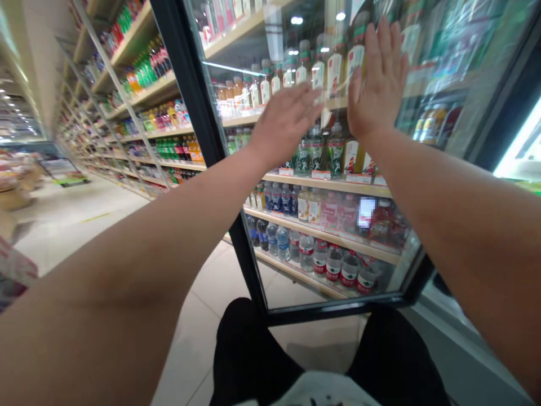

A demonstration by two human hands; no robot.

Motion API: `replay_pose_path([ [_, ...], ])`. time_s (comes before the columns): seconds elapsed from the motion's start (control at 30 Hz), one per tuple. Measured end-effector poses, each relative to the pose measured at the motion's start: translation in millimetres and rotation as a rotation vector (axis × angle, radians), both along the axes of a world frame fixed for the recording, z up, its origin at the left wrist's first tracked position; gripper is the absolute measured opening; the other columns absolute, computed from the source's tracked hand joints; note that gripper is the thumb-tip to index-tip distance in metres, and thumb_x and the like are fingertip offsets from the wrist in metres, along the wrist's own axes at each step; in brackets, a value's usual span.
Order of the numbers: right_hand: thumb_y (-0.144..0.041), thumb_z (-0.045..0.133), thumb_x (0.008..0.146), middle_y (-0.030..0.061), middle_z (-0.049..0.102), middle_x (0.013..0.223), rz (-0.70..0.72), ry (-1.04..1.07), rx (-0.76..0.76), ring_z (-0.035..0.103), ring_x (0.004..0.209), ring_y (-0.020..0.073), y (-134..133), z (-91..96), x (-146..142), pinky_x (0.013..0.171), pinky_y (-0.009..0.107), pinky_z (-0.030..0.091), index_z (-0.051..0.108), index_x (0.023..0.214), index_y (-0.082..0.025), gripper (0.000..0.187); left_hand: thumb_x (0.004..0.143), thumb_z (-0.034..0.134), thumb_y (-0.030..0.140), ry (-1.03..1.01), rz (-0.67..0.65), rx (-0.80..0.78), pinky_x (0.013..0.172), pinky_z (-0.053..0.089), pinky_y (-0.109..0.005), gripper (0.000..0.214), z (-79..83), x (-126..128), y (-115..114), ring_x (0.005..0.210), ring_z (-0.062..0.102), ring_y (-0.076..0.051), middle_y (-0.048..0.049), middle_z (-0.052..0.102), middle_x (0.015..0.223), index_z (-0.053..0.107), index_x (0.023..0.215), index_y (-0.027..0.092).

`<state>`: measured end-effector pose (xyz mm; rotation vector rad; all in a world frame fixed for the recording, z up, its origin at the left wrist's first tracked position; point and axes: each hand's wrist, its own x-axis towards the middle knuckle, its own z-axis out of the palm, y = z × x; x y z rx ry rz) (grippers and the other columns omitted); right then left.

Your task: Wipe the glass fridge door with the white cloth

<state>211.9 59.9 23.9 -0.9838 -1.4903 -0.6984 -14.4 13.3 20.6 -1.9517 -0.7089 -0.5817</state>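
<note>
A glass door (296, 293) in a black frame stands ajar in front of me, angled out from a drinks cooler. My right hand (378, 84) is raised flat at the glass, fingers stretched upward. To its left, my left hand (289, 118) is stretched out with its fingers pointing right, slightly blurred. Both hands are empty; whether each palm touches the pane cannot be made out. Through the glass, rows of drink bottles (333, 70) show behind the hands, with green-labelled bottles (336, 149) on the shelf below.
Water bottles (333, 262) line the bottom cooler shelf (296, 273). Left of the door, a long shelving run (164, 132) of drinks borders the tiled aisle (110, 211). Farther off stands a green flat trolley (70, 180). My black-clad knees (240, 349) are close beneath the door's lower edge.
</note>
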Motion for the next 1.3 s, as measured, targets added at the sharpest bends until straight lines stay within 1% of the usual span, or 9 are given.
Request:
replay_pose_path([
  [0.13,-0.033,0.028,0.106,-0.0012,0.017,0.175,0.03,-0.058,-0.001,0.013,0.164,0.024,-3.1,-0.3,2.1,0.136,0.053,0.01,0.024,0.169,-0.022,0.064,0.112,0.02,0.022,0.245,0.022,-0.132,0.13,0.028,-0.053,0.053,-16.5,12.6,-3.5,0.158,0.027,-0.023,-0.004,0.042,0.165,0.051,0.155,0.019],
  [0.27,-0.039,0.027,0.108,-0.0131,0.009,0.174,0.097,-0.313,0.048,0.007,0.165,0.0209,-3.5,0.5,5.4,0.136,0.058,0.001,0.017,0.168,-0.04,0.061,0.107,0.023,0.018,-0.065,0.055,0.062,0.13,0.023,-0.057,0.057,-14.6,16.4,-0.4,0.159,0.023,-0.028,-0.0083,0.035,0.169,0.047,0.16,0.02],
  [0.33,-0.04,0.026,0.108,-0.0138,0.008,0.174,0.108,-0.338,0.057,0.008,0.165,0.0209,-1.8,1.1,6.5,0.136,0.058,0.004,0.017,0.168,-0.041,0.06,0.107,0.023,0.017,-0.124,0.085,0.104,0.13,0.023,-0.056,0.057,-22.2,19.6,-1.1,0.16,0.022,-0.029,-0.0087,0.035,0.168,0.047,0.158,0.018],
  [0.5,-0.041,0.023,0.108,-0.0076,0.012,0.174,0.101,-0.325,0.085,0.01,0.164,0.0227,4.6,0.9,6.0,0.135,0.058,0.009,0.021,0.169,-0.031,0.062,0.111,0.024,0.014,0.251,0.107,-0.036,0.132,0.024,-0.05,0.052,-42.5,21.3,-8.0,0.159,0.019,-0.024,-0.0063,0.037,0.167,0.041,0.16,0.016],
  [0.7,-0.044,0.026,0.106,-0.0233,0.004,0.17,0.148,-0.296,0.077,0.006,0.164,0.015,8.5,-0.7,6.8,0.137,0.056,0.008,0.012,0.165,-0.054,0.061,0.109,0.022,0.015,-0.121,0.13,0.204,0.13,0.028,-0.053,0.054,-34.0,11.3,-7.0,0.159,0.021,-0.027,-0.0119,0.039,0.166,0.047,0.156,0.018],
  [0.87,-0.043,0.026,0.109,-0.0123,0.01,0.173,0.12,-0.322,0.11,0.01,0.164,0.0207,10.0,-1.0,9.3,0.136,0.058,0.011,0.017,0.169,-0.041,0.06,0.113,0.021,0.015,0.295,0.144,0.026,0.131,0.025,-0.046,0.049,-34.8,14.3,-14.9,0.158,0.021,-0.022,-0.0083,0.04,0.166,0.044,0.156,0.012],
  [1.03,-0.045,0.024,0.109,-0.0123,0.013,0.173,0.133,-0.326,0.146,0.011,0.164,0.0206,14.0,-1.1,9.5,0.135,0.059,0.011,0.016,0.168,-0.044,0.059,0.105,0.021,0.008,-0.15,0.275,0.209,0.129,0.027,-0.052,0.059,-23.4,17.1,-14.6,0.159,0.02,-0.029,-0.0125,0.033,0.169,0.043,0.159,0.011],
  [1.2,-0.044,0.03,0.105,-0.0078,0.017,0.173,0.131,-0.314,0.148,0.013,0.164,0.0231,18.9,-1.1,9.7,0.134,0.061,0.013,0.022,0.168,-0.039,0.064,0.112,0.02,0.014,0.29,0.163,-0.045,0.132,0.025,-0.046,0.052,-38.7,25.1,-17.2,0.159,0.02,-0.022,-0.0068,0.037,0.168,0.045,0.157,0.014],
  [1.3,-0.044,0.028,0.106,-0.0094,0.015,0.173,0.131,-0.307,0.149,0.012,0.164,0.0217,17.5,-2.5,9.8,0.135,0.059,0.012,0.021,0.168,-0.04,0.062,0.11,0.021,0.012,0.176,0.145,-0.027,0.133,0.021,-0.047,0.055,-30.1,22.4,-12.4,0.16,0.02,-0.023,-0.0069,0.033,0.169,0.041,0.161,0.014],
])
